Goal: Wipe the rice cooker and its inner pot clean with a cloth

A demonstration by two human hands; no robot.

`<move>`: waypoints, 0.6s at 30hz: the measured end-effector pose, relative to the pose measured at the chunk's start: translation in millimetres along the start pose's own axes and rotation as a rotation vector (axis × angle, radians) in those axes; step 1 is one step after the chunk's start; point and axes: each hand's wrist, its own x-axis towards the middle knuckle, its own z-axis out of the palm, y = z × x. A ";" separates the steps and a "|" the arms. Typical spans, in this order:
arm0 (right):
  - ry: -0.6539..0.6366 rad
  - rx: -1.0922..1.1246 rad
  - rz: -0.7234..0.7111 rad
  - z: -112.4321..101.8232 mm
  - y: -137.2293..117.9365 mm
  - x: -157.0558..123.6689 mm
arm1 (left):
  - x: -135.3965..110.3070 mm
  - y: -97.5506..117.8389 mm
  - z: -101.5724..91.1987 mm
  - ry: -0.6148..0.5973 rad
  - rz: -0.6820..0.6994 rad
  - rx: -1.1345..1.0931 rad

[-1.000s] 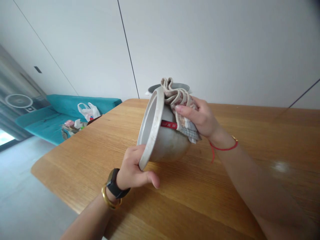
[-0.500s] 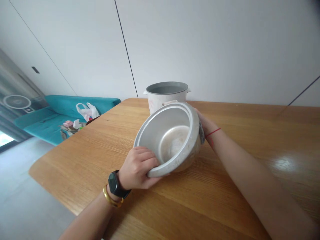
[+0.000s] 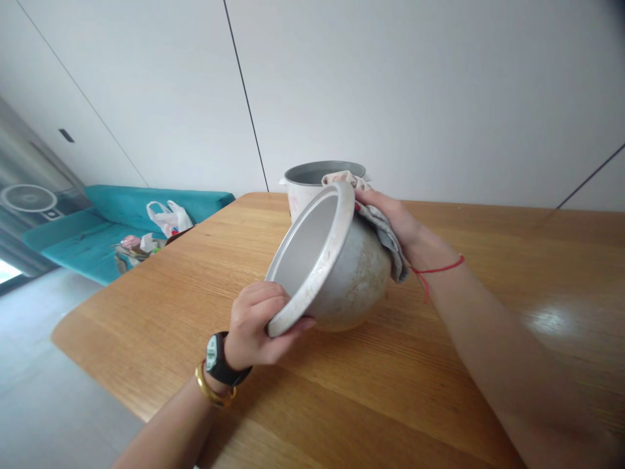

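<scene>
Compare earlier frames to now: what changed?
The aluminium pot has rolled from mouth-up to tipped, mouth facing left, outside exposed. The right hand has brought a cloth back into view against the outer wall. The left hand keeps its grip on the rim. The white rice cooker body stayed put.

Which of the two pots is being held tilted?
The dull aluminium pot, tilted between the left hand and right hand; the white pot behind it stands upright.

Past my wooden table [image 3: 371, 404], I see a teal sofa [image 3: 92, 257], white walls [image 3: 390, 98], a bright window [image 3: 6, 270] and a grey floor [image 3: 58, 352].
</scene>
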 end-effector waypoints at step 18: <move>0.163 -0.946 -0.547 78.2 -12.1 -53.3 | -29.2 -27.9 8.6 0.280 -0.452 -0.264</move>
